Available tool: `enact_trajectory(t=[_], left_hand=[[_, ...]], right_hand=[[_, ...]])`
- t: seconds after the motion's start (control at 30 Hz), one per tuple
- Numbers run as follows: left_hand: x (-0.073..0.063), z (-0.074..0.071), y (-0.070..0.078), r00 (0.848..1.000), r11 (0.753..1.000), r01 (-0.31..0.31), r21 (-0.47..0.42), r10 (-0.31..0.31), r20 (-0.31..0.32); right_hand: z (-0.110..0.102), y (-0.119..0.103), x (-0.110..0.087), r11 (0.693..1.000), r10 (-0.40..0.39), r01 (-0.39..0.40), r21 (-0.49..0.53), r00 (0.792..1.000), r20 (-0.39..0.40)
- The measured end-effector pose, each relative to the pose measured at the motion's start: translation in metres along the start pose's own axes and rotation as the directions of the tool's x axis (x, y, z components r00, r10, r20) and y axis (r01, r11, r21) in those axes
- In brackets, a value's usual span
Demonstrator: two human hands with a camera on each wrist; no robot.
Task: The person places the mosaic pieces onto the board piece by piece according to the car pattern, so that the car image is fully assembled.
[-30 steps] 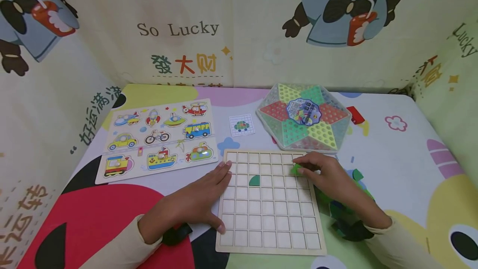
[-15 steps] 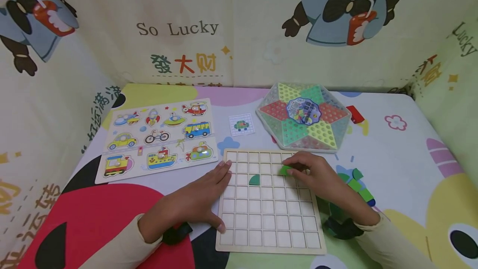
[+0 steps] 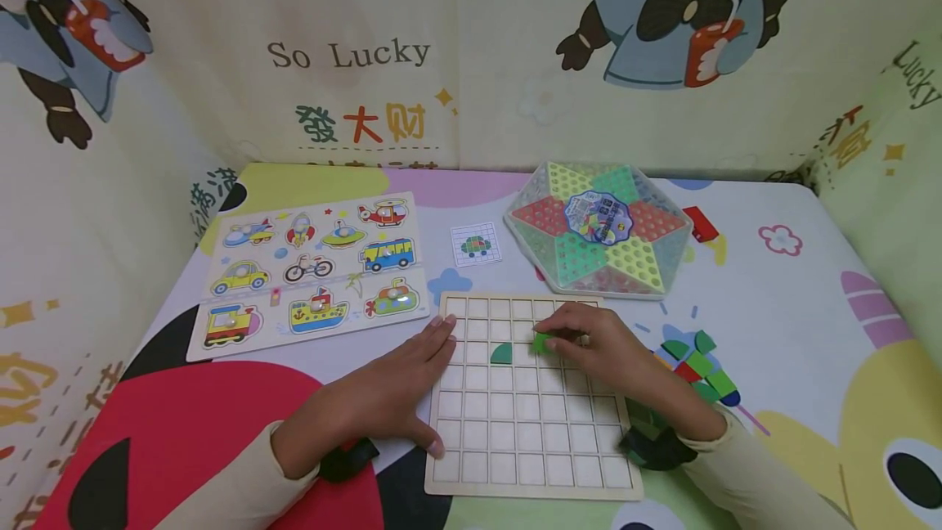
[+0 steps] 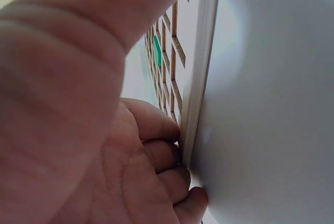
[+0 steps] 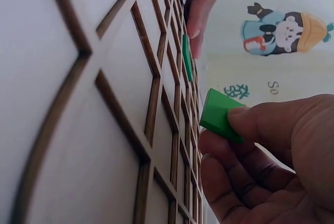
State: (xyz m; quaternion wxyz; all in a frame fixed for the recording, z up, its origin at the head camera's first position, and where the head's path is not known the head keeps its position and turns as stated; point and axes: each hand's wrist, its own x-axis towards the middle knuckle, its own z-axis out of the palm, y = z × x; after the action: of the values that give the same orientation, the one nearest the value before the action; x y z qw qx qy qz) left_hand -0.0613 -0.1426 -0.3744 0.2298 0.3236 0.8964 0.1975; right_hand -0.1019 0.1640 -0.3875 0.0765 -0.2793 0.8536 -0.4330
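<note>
A wooden grid board lies on the table, with a dark green quarter-round tile in one of its squares toward the upper left. My left hand rests against the board's left edge, thumb spread low and fingertips near the top. In the left wrist view, its fingertips touch the wooden rim. Between thumb and fingers, my right hand pinches a bright green square tile. This tile is close over the grid, right of the quarter-round one.
A heap of coloured tiles lies right of the board. Behind stand a small pattern card and a hexagonal checkers box; a red block sits beside it. A vehicle knob puzzle lies at the left.
My right hand has moved left across the grid with the green square tile, toward the quarter-round one. More of the tile heap shows now. The left hand has stayed in place.
</note>
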Motion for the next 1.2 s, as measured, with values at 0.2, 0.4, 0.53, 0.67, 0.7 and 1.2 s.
enact_trajectory(t=[0.2,0.4,0.53,0.67,0.7,1.2], left_hand=[[0.001,-0.001,0.001,1.000,1.000,0.001,0.002,-0.001,0.002],[0.001,-0.001,0.000,1.000,1.000,-0.007,0.008,0.007,-0.003],[0.001,-0.001,0.001,1.000,1.000,-0.011,0.009,0.011,-0.006],[0.000,-0.001,0.001,1.000,1.000,-0.003,0.007,0.003,-0.002],[0.000,-0.001,0.001,1.000,1.000,0.000,0.004,0.000,-0.002],[0.000,-0.001,0.001,1.000,1.000,-0.007,-0.010,0.007,-0.005]], right_hand=[[0.002,-0.005,0.002,1.000,0.005,-0.005,-0.010,1.000,0.022],[0.006,-0.009,0.006,0.999,-0.020,0.019,0.028,0.999,0.044],[0.009,-0.011,0.008,0.999,-0.018,0.016,0.033,0.998,0.053],[0.012,-0.012,0.009,0.999,-0.028,0.027,0.017,0.998,0.060],[0.012,-0.011,0.009,0.999,-0.032,0.032,0.014,0.997,0.064],[0.014,-0.011,0.006,0.998,-0.046,0.050,-0.042,0.995,0.086]])
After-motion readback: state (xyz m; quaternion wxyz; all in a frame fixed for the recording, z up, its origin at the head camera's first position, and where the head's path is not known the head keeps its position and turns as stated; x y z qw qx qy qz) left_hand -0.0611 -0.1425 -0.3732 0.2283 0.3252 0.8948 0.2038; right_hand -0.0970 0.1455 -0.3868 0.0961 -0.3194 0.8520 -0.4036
